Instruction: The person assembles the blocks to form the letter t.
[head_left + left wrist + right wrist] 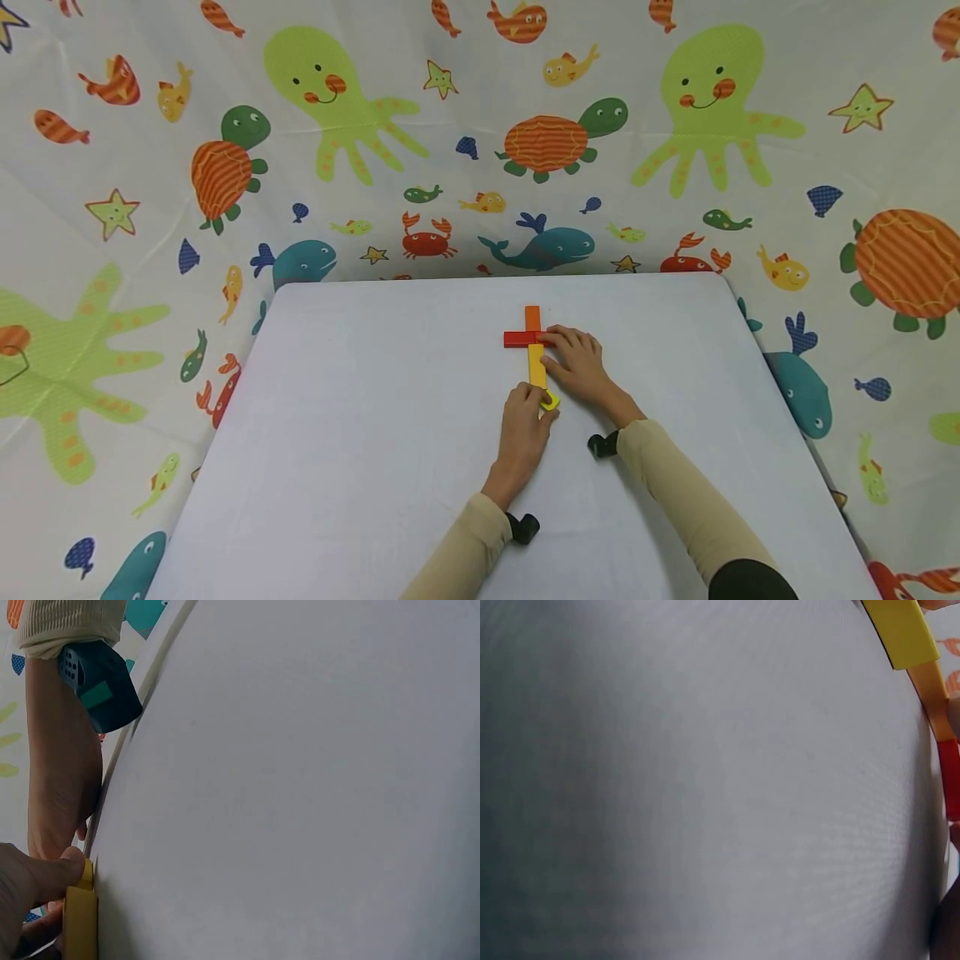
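A flat figure of blocks lies on the white table in the head view. An orange block [532,317] stands at the top. Below it, a red block [516,339] lies crosswise. A yellow-orange block [536,364] runs down from the red one, and a yellow curved block [552,402] sits at its lower end. My left hand [522,425] pinches the curved block between thumb and fingers. With its fingers my right hand [579,364] touches the red block's right end, its thumb against the yellow-orange block's side. The right wrist view shows the red block [949,780] at its edge.
The white table [360,433] spreads around the blocks. Behind and beside it hangs a cloth [465,225] printed with sea animals. Each wrist carries a small dark camera, the left one [523,528] near the table's front and the right one [602,445] beyond it.
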Available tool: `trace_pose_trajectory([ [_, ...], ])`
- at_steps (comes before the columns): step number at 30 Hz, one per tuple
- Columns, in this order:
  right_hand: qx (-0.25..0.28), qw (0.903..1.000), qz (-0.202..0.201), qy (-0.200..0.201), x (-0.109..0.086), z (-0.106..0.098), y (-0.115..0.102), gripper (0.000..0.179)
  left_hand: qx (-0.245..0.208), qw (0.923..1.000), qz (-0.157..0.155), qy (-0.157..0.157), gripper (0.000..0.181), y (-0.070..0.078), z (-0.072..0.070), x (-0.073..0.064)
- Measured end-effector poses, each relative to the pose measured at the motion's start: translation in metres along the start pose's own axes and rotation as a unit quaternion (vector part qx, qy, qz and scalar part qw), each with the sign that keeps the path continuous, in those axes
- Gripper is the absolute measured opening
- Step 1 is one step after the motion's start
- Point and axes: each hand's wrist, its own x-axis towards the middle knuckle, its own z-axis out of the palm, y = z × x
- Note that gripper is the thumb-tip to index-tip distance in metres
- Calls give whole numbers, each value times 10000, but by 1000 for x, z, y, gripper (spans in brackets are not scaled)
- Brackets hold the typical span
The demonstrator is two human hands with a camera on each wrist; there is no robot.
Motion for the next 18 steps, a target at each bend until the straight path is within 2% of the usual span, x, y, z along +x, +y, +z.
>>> trace_pose_trajectory([
  [6,25,10000,23,-38,0,0,0,50,-160,9998,-48,-48,23,-3,0,0],
  [11,148,9999,49,-58,-1,-1,0,50,-442,9988,-167,97,23,-7,-6,2],
  [15,210,9998,-9,6,-4,-3,1,50,-344,9989,-146,279,19,-14,-16,11],
  [18,314,9995,-56,62,-6,-5,1,50,-129,9990,30,436,16,-24,-21,23],
])
